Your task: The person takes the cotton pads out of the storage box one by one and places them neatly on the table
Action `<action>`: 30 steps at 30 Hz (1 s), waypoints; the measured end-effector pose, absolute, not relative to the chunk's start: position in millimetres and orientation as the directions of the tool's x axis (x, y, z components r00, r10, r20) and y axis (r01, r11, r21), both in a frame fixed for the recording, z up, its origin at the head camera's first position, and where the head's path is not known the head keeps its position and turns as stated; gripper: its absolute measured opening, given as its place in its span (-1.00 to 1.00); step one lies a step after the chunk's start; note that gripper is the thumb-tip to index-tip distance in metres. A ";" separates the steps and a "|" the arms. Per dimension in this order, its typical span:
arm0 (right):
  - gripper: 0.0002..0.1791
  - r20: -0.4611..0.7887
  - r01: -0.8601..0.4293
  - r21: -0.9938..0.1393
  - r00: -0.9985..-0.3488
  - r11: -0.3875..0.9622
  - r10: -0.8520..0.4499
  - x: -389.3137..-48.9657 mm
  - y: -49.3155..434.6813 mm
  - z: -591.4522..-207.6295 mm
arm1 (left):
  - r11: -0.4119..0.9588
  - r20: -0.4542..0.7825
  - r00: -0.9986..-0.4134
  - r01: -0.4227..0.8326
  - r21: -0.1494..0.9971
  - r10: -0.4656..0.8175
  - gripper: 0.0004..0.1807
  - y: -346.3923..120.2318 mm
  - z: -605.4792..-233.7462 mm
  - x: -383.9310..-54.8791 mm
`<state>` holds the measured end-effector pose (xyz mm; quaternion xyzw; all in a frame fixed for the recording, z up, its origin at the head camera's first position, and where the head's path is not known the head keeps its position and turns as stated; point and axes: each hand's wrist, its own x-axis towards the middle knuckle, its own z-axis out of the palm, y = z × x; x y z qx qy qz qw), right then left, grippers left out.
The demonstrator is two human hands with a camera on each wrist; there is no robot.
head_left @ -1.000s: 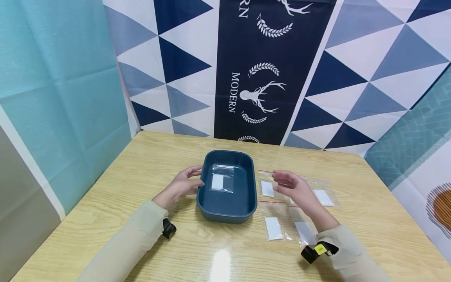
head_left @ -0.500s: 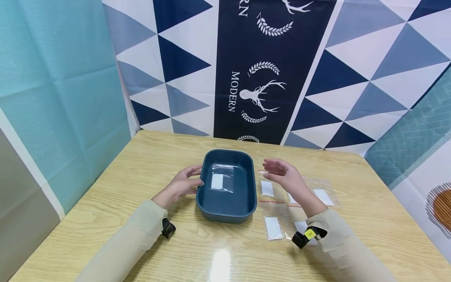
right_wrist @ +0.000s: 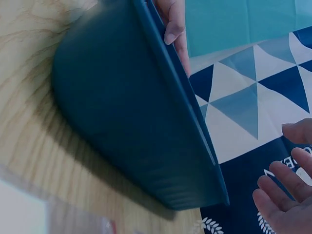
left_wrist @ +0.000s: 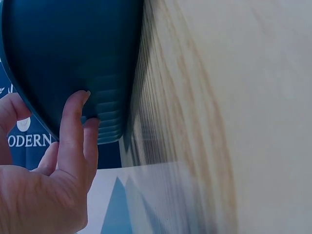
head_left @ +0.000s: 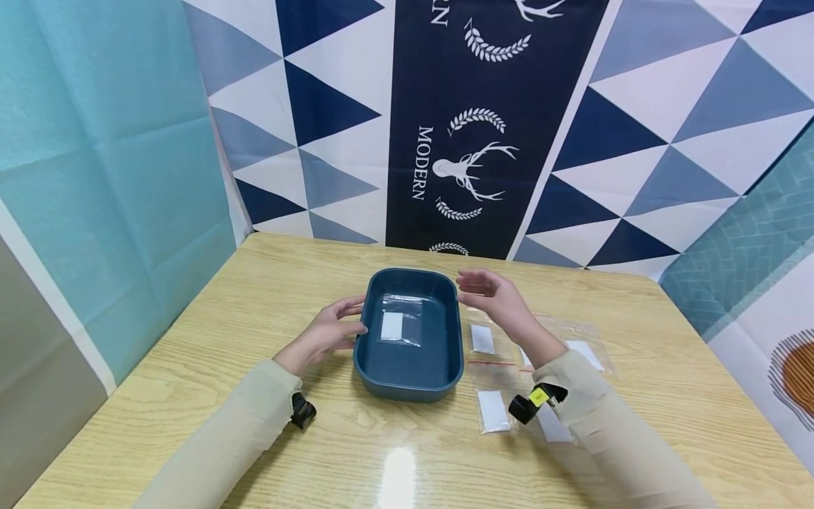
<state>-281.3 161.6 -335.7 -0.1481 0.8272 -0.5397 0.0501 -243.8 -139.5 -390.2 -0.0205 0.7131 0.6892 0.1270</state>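
A dark blue-green plastic bin (head_left: 407, 385) stands on the wooden table. Inside it lies one clear zip bag (head_left: 402, 332) with a white rectangle. My left hand (head_left: 324, 336) is at the bin's left side, its fingers (left_wrist: 72, 131) extended along the outer wall and its thumb by the rim. Fingers spread and holding nothing, my right hand (head_left: 499, 300) hovers near the bin's upper right rim. In the right wrist view its fingers (right_wrist: 287, 180) stay apart from the bin. Below and right of it lie several similar zip bags, partly hidden by my right arm.
To the bin's right, one zip bag (head_left: 482, 341) lies nearest the rim, another (head_left: 493, 411) in front of it, and one (head_left: 585, 346) farther right. A patterned cloth (head_left: 343, 127) hangs behind the table (head_left: 305, 268). Each wrist bears a small black camera.
My right hand has moved left and away from me, from over the zip bags to the bin's right rim. The left hand and the bin stay in place.
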 end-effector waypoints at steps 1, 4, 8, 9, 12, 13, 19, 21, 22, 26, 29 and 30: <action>-0.49 0.076 -0.189 -0.910 -0.951 0.369 -0.300 -282.4 159.0 -334.0 | 0.049 -0.209 -0.967 -0.204 0.978 0.145 -0.31 -139.4 -390.1 -243.8; -0.50 0.076 -0.190 -0.909 -0.951 0.370 -0.301 -285.8 150.8 -329.5 | 0.044 -0.209 -0.967 -0.205 0.978 0.145 -0.31 -139.2 -389.7 -243.8; -0.50 0.082 -0.199 -0.902 -0.950 0.383 -0.300 -292.5 140.1 -325.4 | 0.039 -0.208 -0.968 -0.204 0.978 0.144 -0.31 -138.7 -390.0 -244.1; -0.50 0.084 -0.200 -0.901 -0.951 0.384 -0.298 -294.4 137.7 -324.8 | 0.039 -0.208 -0.967 -0.204 0.978 0.145 -0.31 -138.7 -390.0 -244.1; -0.50 0.087 -0.196 -0.906 -0.954 0.376 -0.289 -300.3 131.0 -324.4 | 0.040 -0.209 -0.967 -0.205 0.978 0.144 -0.31 -138.8 -389.8 -244.0; -0.50 0.089 -0.196 -0.909 -0.954 0.369 -0.287 -302.4 129.0 -324.3 | 0.040 -0.210 -0.967 -0.206 0.978 0.143 -0.31 -138.9 -389.6 -243.9; -0.53 0.097 -0.185 -0.923 -0.960 0.338 -0.261 -315.5 116.0 -325.5 | 0.043 -0.209 -0.968 -0.205 0.978 0.140 -0.31 -139.8 -389.4 -243.6; -0.53 0.100 -0.182 -0.926 -0.963 0.330 -0.250 -319.0 111.7 -326.2 | 0.039 -0.213 -0.967 -0.210 0.977 0.139 -0.31 -139.8 -389.5 -243.6; -0.54 0.099 -0.178 -0.928 -0.965 0.327 -0.244 -320.4 109.5 -326.7 | 0.038 -0.213 -0.967 -0.209 0.977 0.140 -0.31 -139.8 -389.7 -243.6; -0.55 0.077 -0.141 -0.950 -0.971 0.280 -0.228 -326.1 101.1 -330.3 | 0.039 -0.207 -0.968 -0.204 0.978 0.144 -0.31 -139.3 -389.9 -244.2; -0.55 0.027 -0.074 -0.974 -0.976 0.214 -0.217 -329.9 94.2 -333.9 | 0.043 -0.206 -0.968 -0.202 0.979 0.146 -0.31 -138.9 -389.7 -244.3; -0.55 0.011 -0.053 -0.980 -0.977 0.192 -0.213 -331.0 91.9 -334.9 | 0.044 -0.207 -0.968 -0.203 0.978 0.144 -0.31 -139.0 -389.6 -244.3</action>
